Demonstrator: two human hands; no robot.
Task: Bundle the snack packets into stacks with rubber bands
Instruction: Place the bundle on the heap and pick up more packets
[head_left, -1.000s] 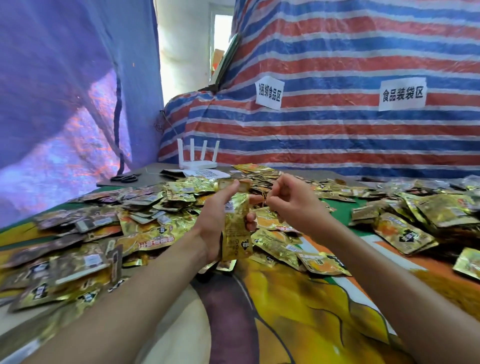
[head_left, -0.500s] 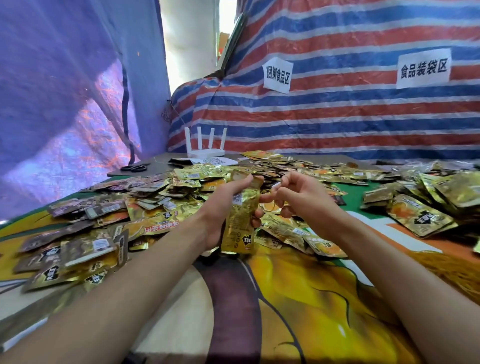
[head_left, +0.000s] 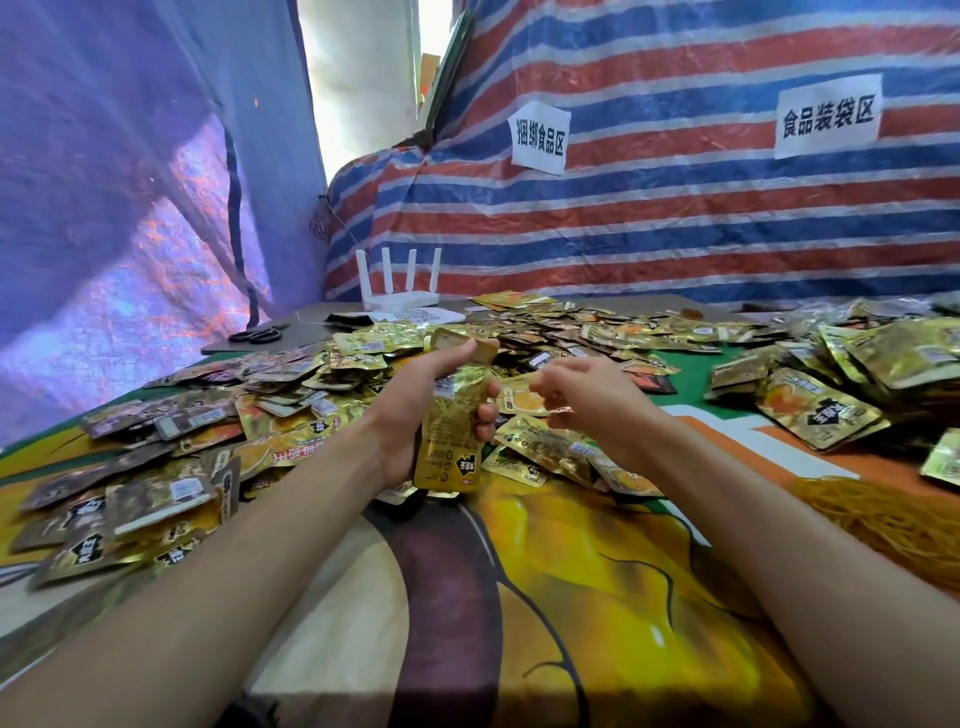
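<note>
My left hand (head_left: 415, 410) grips a small stack of gold snack packets (head_left: 451, 426), held upright above the table's middle. Just to its right, a short gap away, my right hand (head_left: 592, 395) has its fingers curled and pinches what looks like a thin rubber band (head_left: 563, 410) at the fingertips. Loose gold and brown packets (head_left: 291, 415) lie heaped on the table to the left, behind the hands and under the right hand. A mound of tan rubber bands (head_left: 893, 519) lies at the right edge.
Another heap of packets (head_left: 841, 374) covers the right back of the table. A white router (head_left: 400, 296) and black scissors (head_left: 257, 335) sit at the back left. Striped tarpaulin with paper signs (head_left: 540, 136) closes off the back. The printed tablecloth (head_left: 519, 597) spreads in front.
The view has tilted down a little. My right hand has drawn slightly away to the right of the stack's top. My left hand keeps its hold on the stack.
</note>
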